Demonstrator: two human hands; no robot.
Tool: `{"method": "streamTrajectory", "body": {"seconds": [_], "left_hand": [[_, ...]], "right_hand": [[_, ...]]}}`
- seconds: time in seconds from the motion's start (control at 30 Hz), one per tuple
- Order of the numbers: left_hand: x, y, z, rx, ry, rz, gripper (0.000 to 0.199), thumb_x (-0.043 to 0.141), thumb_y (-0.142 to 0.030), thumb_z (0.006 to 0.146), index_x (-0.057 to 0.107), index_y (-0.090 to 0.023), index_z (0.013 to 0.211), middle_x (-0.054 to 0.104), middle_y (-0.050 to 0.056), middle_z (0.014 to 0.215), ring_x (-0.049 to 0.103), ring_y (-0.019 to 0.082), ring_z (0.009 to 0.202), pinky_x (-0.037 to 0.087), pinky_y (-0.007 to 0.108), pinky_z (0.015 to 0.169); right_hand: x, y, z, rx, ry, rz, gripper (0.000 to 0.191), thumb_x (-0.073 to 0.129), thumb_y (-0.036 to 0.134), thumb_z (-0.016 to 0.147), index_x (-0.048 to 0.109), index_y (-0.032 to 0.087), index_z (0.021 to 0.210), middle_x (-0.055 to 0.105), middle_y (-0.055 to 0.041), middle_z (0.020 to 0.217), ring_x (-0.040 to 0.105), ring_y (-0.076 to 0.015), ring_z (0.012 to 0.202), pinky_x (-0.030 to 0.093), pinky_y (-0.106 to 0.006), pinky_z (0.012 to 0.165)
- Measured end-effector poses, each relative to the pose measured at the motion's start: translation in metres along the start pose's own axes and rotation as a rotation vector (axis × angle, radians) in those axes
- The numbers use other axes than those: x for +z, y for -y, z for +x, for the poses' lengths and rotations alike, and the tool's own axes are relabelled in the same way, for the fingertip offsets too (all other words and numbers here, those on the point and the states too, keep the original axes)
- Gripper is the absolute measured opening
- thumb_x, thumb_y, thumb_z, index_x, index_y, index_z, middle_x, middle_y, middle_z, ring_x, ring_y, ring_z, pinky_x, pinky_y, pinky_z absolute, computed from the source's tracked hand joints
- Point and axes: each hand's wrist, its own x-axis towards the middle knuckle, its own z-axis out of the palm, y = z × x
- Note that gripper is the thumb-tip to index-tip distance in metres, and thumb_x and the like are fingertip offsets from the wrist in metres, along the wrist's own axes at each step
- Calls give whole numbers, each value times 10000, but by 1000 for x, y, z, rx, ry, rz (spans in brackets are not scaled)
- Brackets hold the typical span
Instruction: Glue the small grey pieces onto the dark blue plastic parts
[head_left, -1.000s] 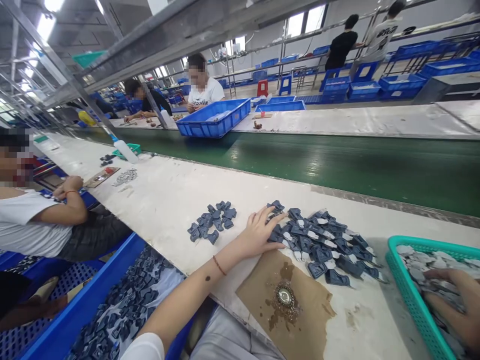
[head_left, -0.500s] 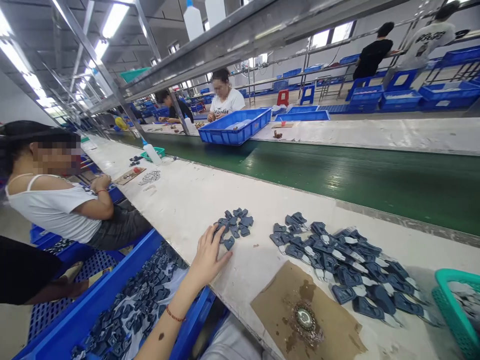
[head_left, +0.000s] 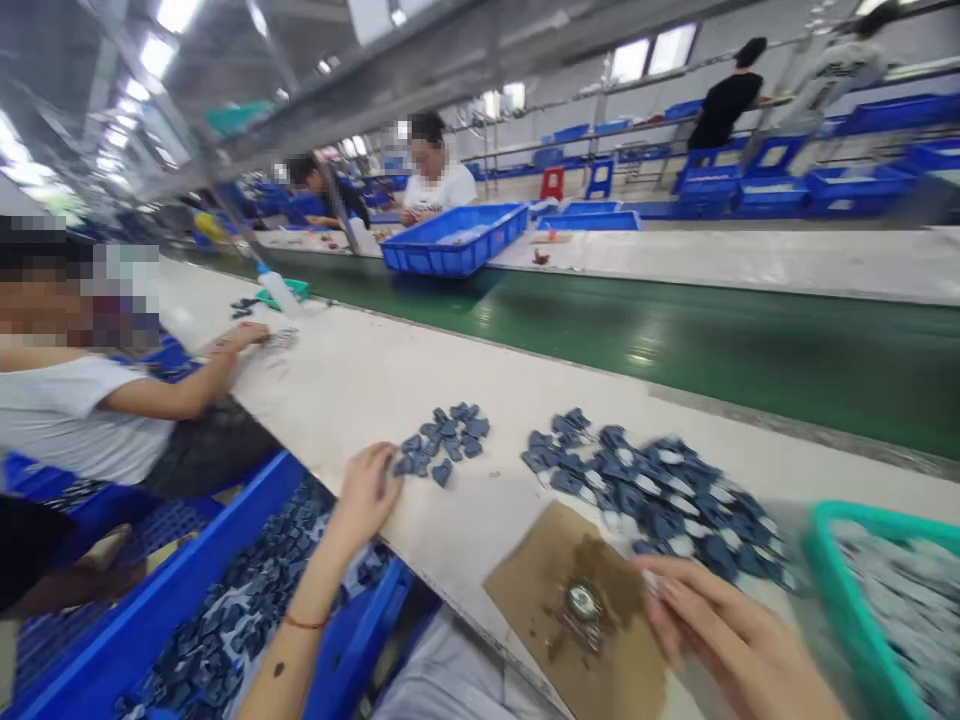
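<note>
My left hand [head_left: 369, 492] is at the table edge, its fingertips closed at the left side of a small pile of dark blue pieces [head_left: 444, 438]; a dark piece seems to be at the fingertips, but blur hides it. Over the right edge of a brown board [head_left: 540, 575], my right hand [head_left: 720, 625] pinches a small whitish piece [head_left: 652, 582]. A round metal container [head_left: 583, 600] sits on the wet, stained board. Behind the right hand lies a larger pile of dark blue pieces with white parts [head_left: 675, 490].
A green basket [head_left: 821, 560] of pale pieces stands at the right. A blue bin [head_left: 247, 530] of dark pieces is below the table's left edge. A co-worker's hand [head_left: 247, 335] reaches onto the table at left. A green belt [head_left: 720, 350] runs behind.
My right hand has come into view with a small whitish piece. My left hand has shifted left and its fingers have drawn together. The co-worker at left has reached forward.
</note>
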Motion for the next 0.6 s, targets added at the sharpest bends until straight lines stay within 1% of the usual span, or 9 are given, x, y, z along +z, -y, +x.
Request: {"method": "streamTrajectory", "body": {"seconds": [0.1, 0.2, 0.23, 0.27, 0.33, 0.4, 0.43, 0.53, 0.6], "left_hand": [[-6, 12, 3, -91, -24, -37, 341, 562, -364, 821, 650, -169, 1086, 696, 157, 1089, 655, 354, 1044, 509, 528, 976], [-8, 9, 4, -181, -8, -77, 370, 635, -431, 809, 645, -217, 1110, 711, 95, 1035, 677, 311, 839, 559, 460, 798], [-8, 3, 3, -240, -19, -101, 415, 636, -479, 834, 630, -241, 1175, 714, 82, 1072, 688, 317, 870, 564, 447, 776], [-8, -7, 0, -352, -70, -177, 442, 651, -512, 838, 627, -270, 1206, 716, 71, 1130, 693, 339, 962, 569, 462, 813], [-8, -32, -7, -454, -172, -405, 461, 707, -517, 819, 647, -275, 1207, 707, 74, 1245, 617, 378, 1227, 518, 521, 1020], [-7, -60, -14, -484, -206, -696, 404, 774, -460, 783, 682, -255, 1119, 721, 73, 1241, 595, 368, 1286, 449, 534, 1141], [-5, -73, -18, -500, -158, -818, 358, 786, -434, 783, 689, -254, 1077, 731, 61, 1224, 620, 348, 1258, 466, 514, 1136], [3, -107, -26, -557, -12, -1007, 323, 812, -408, 768, 689, -246, 1019, 761, 26, 1157, 744, 257, 950, 622, 363, 814], [10, -125, -32, -560, 100, -1079, 389, 810, -407, 772, 669, -243, 1095, 761, 42, 1180, 746, 205, 792, 587, 275, 618]], "right_hand": [[14, 15, 3, 106, 103, 362, 386, 799, 525, 783, 695, 203, 969, 735, -76, 797, 681, -187, 674, 562, -290, 624], [18, 18, 12, 131, 184, 518, 367, 822, 464, 793, 659, 188, 972, 747, -63, 803, 695, -156, 701, 559, -255, 663], [18, 18, 13, 132, 187, 532, 373, 815, 454, 805, 666, 180, 1010, 753, -64, 818, 699, -148, 704, 560, -249, 670], [17, 17, 14, 133, 183, 536, 374, 810, 448, 813, 675, 170, 1023, 758, -69, 832, 705, -147, 710, 564, -249, 676], [16, 15, 14, 142, 172, 526, 364, 807, 442, 815, 692, 152, 1003, 767, -79, 849, 718, -149, 719, 570, -246, 672], [17, 14, 14, 158, 172, 516, 351, 818, 438, 803, 696, 145, 954, 769, -76, 825, 723, -148, 699, 565, -231, 633], [18, 13, 14, 165, 175, 517, 351, 826, 437, 795, 691, 147, 941, 770, -71, 808, 724, -145, 683, 560, -221, 610], [19, 13, 14, 182, 185, 532, 359, 831, 440, 792, 672, 163, 955, 786, -78, 842, 747, -156, 721, 581, -232, 640], [19, 15, 14, 184, 203, 520, 355, 811, 450, 815, 675, 172, 991, 794, -96, 930, 763, -173, 819, 603, -264, 728]]}}
